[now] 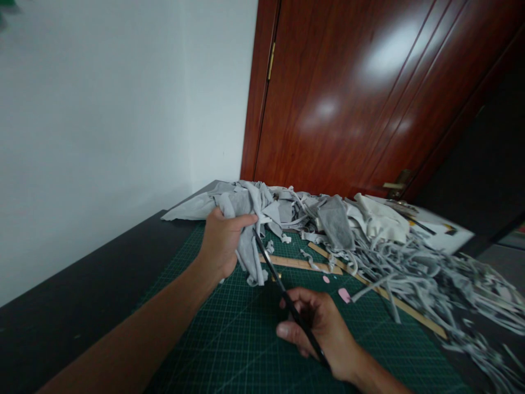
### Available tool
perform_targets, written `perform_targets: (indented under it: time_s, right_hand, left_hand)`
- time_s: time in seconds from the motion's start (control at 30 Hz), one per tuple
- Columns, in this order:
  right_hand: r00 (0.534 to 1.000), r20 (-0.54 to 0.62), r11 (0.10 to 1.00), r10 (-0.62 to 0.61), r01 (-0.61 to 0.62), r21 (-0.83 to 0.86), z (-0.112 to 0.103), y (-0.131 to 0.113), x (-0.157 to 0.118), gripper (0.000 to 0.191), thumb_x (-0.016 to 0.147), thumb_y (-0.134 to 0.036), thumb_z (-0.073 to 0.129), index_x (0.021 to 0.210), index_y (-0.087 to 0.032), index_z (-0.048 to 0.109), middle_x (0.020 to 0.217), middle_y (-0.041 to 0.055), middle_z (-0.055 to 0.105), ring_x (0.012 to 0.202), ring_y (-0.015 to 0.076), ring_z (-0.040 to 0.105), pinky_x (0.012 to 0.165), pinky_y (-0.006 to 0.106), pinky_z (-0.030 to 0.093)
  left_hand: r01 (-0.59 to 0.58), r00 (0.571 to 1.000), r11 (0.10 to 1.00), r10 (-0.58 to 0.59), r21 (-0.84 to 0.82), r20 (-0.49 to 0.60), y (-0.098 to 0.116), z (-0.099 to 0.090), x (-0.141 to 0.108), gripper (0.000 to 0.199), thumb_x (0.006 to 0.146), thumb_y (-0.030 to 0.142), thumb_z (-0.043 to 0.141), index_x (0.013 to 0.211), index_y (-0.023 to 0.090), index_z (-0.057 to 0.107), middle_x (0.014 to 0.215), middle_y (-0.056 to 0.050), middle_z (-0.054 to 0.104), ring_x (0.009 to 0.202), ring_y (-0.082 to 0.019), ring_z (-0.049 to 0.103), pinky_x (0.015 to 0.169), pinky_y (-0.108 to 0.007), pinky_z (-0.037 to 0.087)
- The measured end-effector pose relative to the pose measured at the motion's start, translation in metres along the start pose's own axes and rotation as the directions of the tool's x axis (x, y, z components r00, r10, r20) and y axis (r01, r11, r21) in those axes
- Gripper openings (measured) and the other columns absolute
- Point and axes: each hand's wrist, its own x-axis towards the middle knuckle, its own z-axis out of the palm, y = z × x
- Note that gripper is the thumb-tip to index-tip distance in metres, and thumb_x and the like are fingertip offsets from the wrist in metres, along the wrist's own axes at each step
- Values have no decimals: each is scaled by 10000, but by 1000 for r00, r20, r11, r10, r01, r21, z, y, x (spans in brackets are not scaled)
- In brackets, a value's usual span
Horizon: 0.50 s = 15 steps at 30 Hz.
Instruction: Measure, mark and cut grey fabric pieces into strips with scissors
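Observation:
My left hand (223, 235) is closed on a bunched piece of grey fabric (248, 249), its thumb pressed over the folds. The cloth hangs down in front of the fingers above the green cutting mat (229, 334). In my right hand (318, 323) is a pair of black-handled scissors (274, 273), seen almost edge-on. Their blades point up and away, and the tip reaches the fabric beside my left thumb. Whether the blades are parted cannot be made out.
Grey fabric strips (422, 268) lie heaped along the right. Folded pale cloth (381, 216) and more scraps line the back of the dark table (82, 284). One wooden ruler (295, 262) and a longer one (410, 309) rest on the mat near pink pieces (344, 295). Behind stands a brown door (328, 109).

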Motion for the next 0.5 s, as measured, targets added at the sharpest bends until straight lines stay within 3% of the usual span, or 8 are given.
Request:
perform_targets:
  time_s: [0.23, 0.4, 0.5]
  right_hand:
    - [1000, -8, 1000, -11, 11, -1, 0, 0, 0, 507, 700, -510, 1003, 868, -182, 654, 600, -86, 492, 449, 63, 399, 411, 185, 250]
    - [1000, 1, 1000, -19, 19, 7, 0, 1, 1, 497, 714, -507, 996, 871, -183, 654, 590, -87, 498, 445, 61, 399, 411, 179, 255]
    - [1000, -1, 1000, -22, 22, 10, -1, 0, 0, 499, 725, -520, 984, 908, -182, 666, 592, -83, 522, 439, 61, 400, 409, 177, 271]
  left_hand:
    - [-123, 992, 990, 123, 67, 4, -2, 2, 0, 469, 593, 243, 916, 1027, 161, 758, 1009, -71, 811, 947, -278, 761, 809, -378, 616]
    - [-145, 988, 986, 149, 87, -33, -2, 1, 2, 447, 529, 198, 886, 940, 172, 713, 895, -33, 772, 801, -240, 733, 709, -345, 594]
    - [-180, 983, 978, 183, 101, -20, -2, 1, 3, 426, 533, 177, 856, 925, 179, 689, 909, -32, 769, 790, -227, 722, 727, -355, 600]
